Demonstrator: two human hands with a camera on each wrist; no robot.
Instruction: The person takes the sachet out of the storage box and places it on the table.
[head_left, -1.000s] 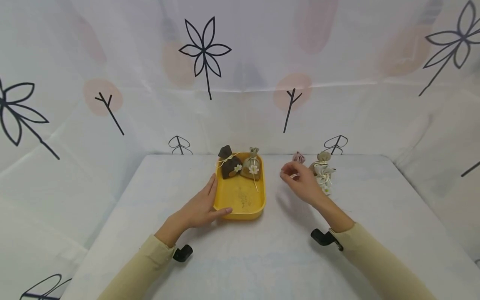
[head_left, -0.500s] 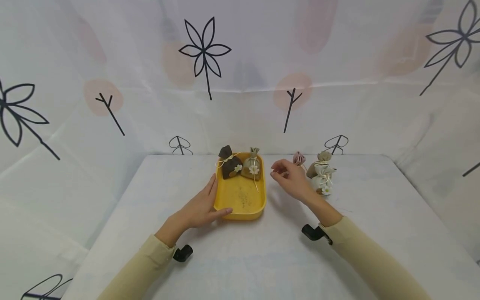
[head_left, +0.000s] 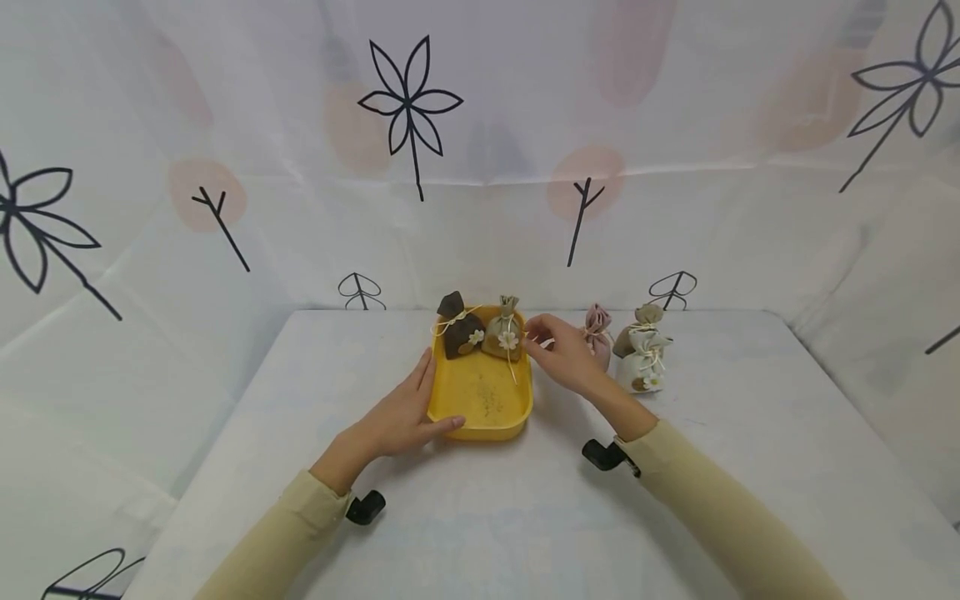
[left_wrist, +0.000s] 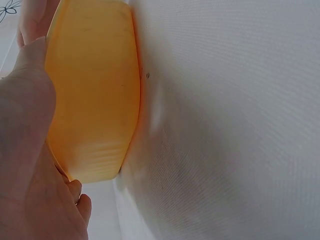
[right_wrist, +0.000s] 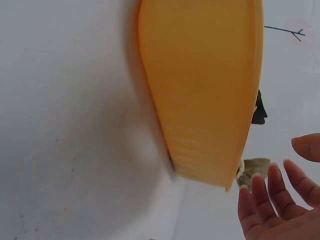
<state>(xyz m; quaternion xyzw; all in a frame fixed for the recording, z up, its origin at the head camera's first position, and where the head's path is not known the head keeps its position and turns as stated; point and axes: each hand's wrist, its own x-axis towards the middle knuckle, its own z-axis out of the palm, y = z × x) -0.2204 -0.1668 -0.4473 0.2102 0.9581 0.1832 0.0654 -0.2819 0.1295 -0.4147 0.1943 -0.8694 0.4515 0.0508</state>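
Observation:
My left hand [head_left: 397, 419] lies along the left side of a yellow plastic tray [head_left: 480, 429], its fingers extended by the wall and the thumb on the near rim. Two small drawstring pouches sit at the tray's far end: a dark brown one [head_left: 456, 337] and an olive one [head_left: 497, 333] with a white flower. Beside the tray's right rim hovers my right hand [head_left: 562, 354]. In the right wrist view its fingers [right_wrist: 280, 197] are loosely bent with nothing between them, close to the olive pouch's top [right_wrist: 252, 170]; contact there is unclear.
Right of the tray, on the white-covered table [head_left: 480, 525], stand a pink pouch [head_left: 597, 325], a beige-brown pouch [head_left: 624, 340] and a pale grey pouch [head_left: 641, 371]. A patterned cloth wall [head_left: 480, 225] rises behind. Dark specks lie on the tray floor.
My right hand has moved left, away from the pouches on the table to the tray's right rim, uncovering the pink pouch. The left hand and the tray have stayed in place.

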